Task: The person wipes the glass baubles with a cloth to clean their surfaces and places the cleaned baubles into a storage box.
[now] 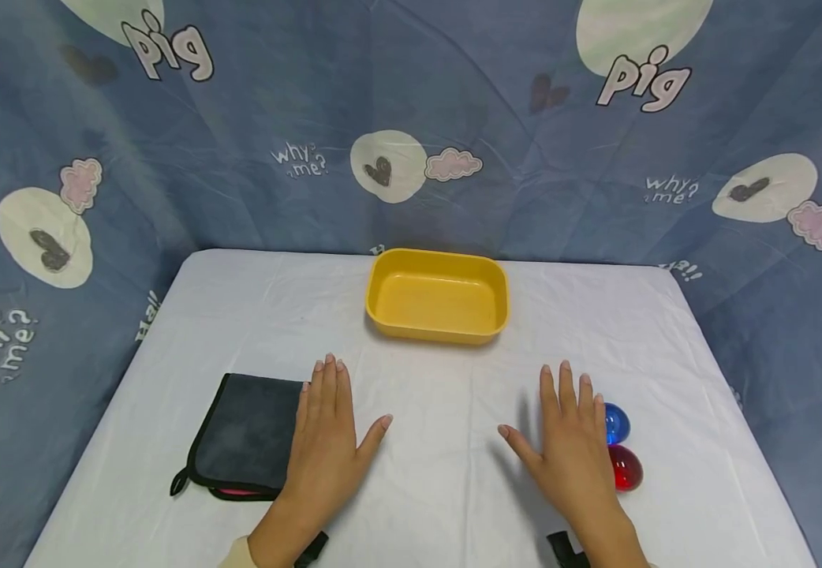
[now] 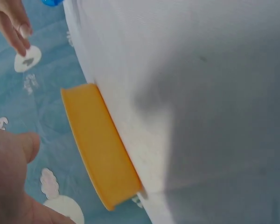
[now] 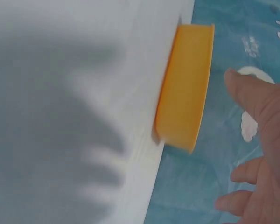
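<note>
Both hands hover over the white table with fingers straight and thumbs spread. My left hand [image 1: 329,450] holds nothing and partly covers the right side of a dark grey cloth pouch or pot holder [image 1: 248,434], which has black edging, a loop and a bit of red showing below. My right hand [image 1: 574,457], also holding nothing, is just left of a blue ball [image 1: 618,424] and a red ball [image 1: 626,468], hiding part of each. Behind and between the hands stands a yellow rectangular tray [image 1: 439,331], seen from its side in the left wrist view [image 2: 100,144] and right wrist view [image 3: 184,86].
A white cloth [image 1: 439,410] covers the table. Blue printed fabric [image 1: 411,95] hangs behind it and at both sides. Black wrist straps [image 1: 567,550] show near the front edge.
</note>
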Action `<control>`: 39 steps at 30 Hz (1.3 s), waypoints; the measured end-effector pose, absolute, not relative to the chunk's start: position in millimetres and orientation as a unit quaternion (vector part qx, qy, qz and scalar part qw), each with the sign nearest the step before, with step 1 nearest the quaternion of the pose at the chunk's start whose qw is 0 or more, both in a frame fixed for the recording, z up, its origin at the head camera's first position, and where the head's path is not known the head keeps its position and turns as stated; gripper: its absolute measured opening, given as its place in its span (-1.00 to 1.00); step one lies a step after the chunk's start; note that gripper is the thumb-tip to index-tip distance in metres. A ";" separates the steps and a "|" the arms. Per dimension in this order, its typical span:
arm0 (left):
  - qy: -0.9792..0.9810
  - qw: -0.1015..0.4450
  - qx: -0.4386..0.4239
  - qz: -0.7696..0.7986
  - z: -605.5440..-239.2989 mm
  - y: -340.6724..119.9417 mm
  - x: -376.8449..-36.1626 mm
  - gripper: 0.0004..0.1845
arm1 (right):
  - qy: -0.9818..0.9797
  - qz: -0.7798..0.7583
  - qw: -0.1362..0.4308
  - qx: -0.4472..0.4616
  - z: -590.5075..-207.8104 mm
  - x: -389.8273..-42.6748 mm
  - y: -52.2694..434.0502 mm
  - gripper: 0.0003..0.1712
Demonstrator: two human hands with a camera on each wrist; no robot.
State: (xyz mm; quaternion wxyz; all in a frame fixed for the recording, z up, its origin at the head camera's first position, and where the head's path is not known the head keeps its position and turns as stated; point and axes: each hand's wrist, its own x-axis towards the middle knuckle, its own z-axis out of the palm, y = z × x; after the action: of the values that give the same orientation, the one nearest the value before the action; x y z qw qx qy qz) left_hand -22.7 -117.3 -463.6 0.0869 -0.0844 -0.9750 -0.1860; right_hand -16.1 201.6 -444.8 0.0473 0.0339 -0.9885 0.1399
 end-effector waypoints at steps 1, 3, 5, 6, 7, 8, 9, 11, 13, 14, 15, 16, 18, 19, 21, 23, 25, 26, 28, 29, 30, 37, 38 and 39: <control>-0.976 0.085 -0.081 -0.183 -464.1 -119.8 -22.7 0.09 | -0.988 0.143 0.054 0.032 -444.5 -15.8 204.4 0.21; -0.977 0.081 -0.073 -0.181 -465.1 -124.8 -22.5 0.10 | -0.986 0.148 0.069 0.030 -444.4 -14.9 210.4 0.20; -0.978 0.079 -0.064 -0.180 -466.7 -129.7 -22.0 0.12 | -0.984 0.155 0.081 0.027 -444.3 -13.8 216.6 0.20; -0.979 0.081 -0.059 -0.179 -467.5 -132.1 -21.9 0.13 | -0.983 0.159 0.084 0.025 -444.1 -13.3 219.9 0.21; -0.979 0.083 -0.054 -0.178 -468.6 -134.5 -21.6 0.14 | -0.983 0.163 0.086 0.021 -443.8 -12.7 223.1 0.22; -0.979 0.085 -0.049 -0.178 -469.7 -136.8 -21.5 0.15 | -0.982 0.166 0.086 0.017 -443.5 -11.9 226.4 0.23; -0.979 0.087 -0.044 -0.177 -470.6 -139.1 -21.5 0.16 | -0.982 0.170 0.084 0.011 -443.2 -11.1 229.7 0.24; -0.980 0.092 -0.034 -0.174 -472.4 -143.8 -21.9 0.18 | -0.981 0.174 0.081 -0.001 -442.4 -10.5 236.1 0.26; -0.981 0.093 -0.024 -0.171 -473.9 -148.2 -22.3 0.19 | -0.981 0.179 0.072 -0.015 -442.0 -9.7 242.0 0.27; -0.981 0.092 -0.020 -0.169 -474.5 -150.4 -22.5 0.19 | -0.981 0.182 0.067 -0.023 -441.9 -9.5 244.8 0.28; -0.982 0.090 -0.016 -0.167 -475.2 -152.5 -22.6 0.19 | -0.980 0.185 0.061 -0.030 -442.0 -9.2 247.5 0.28; -0.983 0.086 -0.012 -0.164 -475.8 -154.5 -22.7 0.19 | -0.980 0.187 0.057 -0.036 -442.0 -9.1 250.0 0.28; -0.984 0.078 -0.004 -0.158 -476.9 -157.8 -23.0 0.19 | -0.979 0.193 0.047 -0.047 -442.5 -8.6 254.3 0.28; -0.985 0.073 0.000 -0.155 -477.7 -159.3 -23.1 0.19 | -0.979 0.194 0.045 -0.050 -442.9 -8.4 256.3 0.28; -0.987 0.062 0.006 -0.147 -478.0 -161.3 -23.3 0.19 | -0.979 0.194 0.038 -0.057 -444.3 -8.4 260.0 0.28; -0.988 0.057 0.011 -0.145 -478.5 -162.8 -23.6 0.20 | -0.979 0.193 0.034 -0.061 -446.1 -8.8 263.4 0.28; -0.988 0.052 0.016 -0.144 -479.1 -164.2 -23.6 0.20 | -0.979 0.191 0.031 -0.065 -448.5 -9.9 266.7 0.28; -0.989 0.048 0.019 -0.142 -479.1 -164.8 -23.5 0.20 | -0.979 0.192 0.028 -0.068 -449.7 -10.6 268.2 0.29; -0.989 0.043 0.026 -0.143 -480.1 -166.2 -23.6 0.20 | -0.978 0.194 0.025 -0.073 -451.6 -11.7 270.5 0.30; -0.989 0.037 0.031 -0.142 -480.3 -166.8 -23.5 0.20 | -0.978 0.196 0.025 -0.075 -452.3 -12.4 271.5 0.30; -0.989 0.032 0.035 -0.141 -480.3 -167.4 -23.4 0.20 | -0.977 0.198 0.024 -0.078 -452.8 -13.0 272.2 0.30; -0.989 -0.008 0.047 -0.138 -477.7 -173.0 -23.7 0.13 | -0.976 0.191 0.015 -0.099 -452.7 -16.0 274.7 0.20; -0.989 -0.012 0.046 -0.137 -477.3 -174.0 -23.8 0.12 | -0.977 0.188 0.010 -0.102 -452.7 -16.9 275.2 0.18; -0.990 -0.015 0.044 -0.135 -477.3 -175.0 -24.0 0.10 | -0.977 0.185 0.001 -0.107 -452.4 -17.5 275.6 0.16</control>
State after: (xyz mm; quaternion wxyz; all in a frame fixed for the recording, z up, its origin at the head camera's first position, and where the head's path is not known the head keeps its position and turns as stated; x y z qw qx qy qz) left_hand -24.0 -175.0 -477.3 -0.0148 0.0443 -0.9897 -0.1350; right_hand -17.5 275.6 -452.4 0.0009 -0.1068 -0.9770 0.1847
